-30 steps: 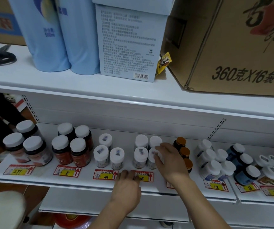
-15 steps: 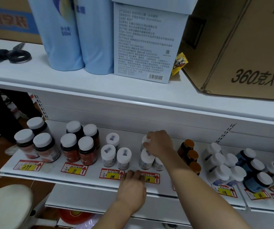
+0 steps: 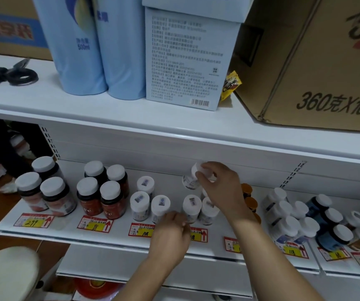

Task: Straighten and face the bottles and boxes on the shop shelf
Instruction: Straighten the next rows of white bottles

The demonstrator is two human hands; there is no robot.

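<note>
Since a moment ago the right hand (image 3: 219, 187) has lifted a small white bottle (image 3: 193, 177) off the lower shelf (image 3: 118, 234); it now hangs tilted near the back panel, above its group, pinched at the cap by curled fingers. The left hand (image 3: 170, 233) has stayed at the shelf's near edge, fingers loosely bent and resting on the shelf just in front of two white-capped bottles (image 3: 191, 206), partly covering the price tag reading "118" (image 3: 198, 234). Left of it, tags read "108" (image 3: 141, 230), "88" (image 3: 94, 224) and "299" (image 3: 33, 221). Behind the "88" tag stand four dark red bottles (image 3: 101, 192), the near two showing "Fe". Far right, another tag reads "118" (image 3: 292, 250). On the upper shelf, a pale blue bottle (image 3: 77, 44) shows "500ml", a white box (image 3: 187, 61) carries small print and a barcode, and a cardboard carton (image 3: 318, 61) reads "360克X16".
</note>
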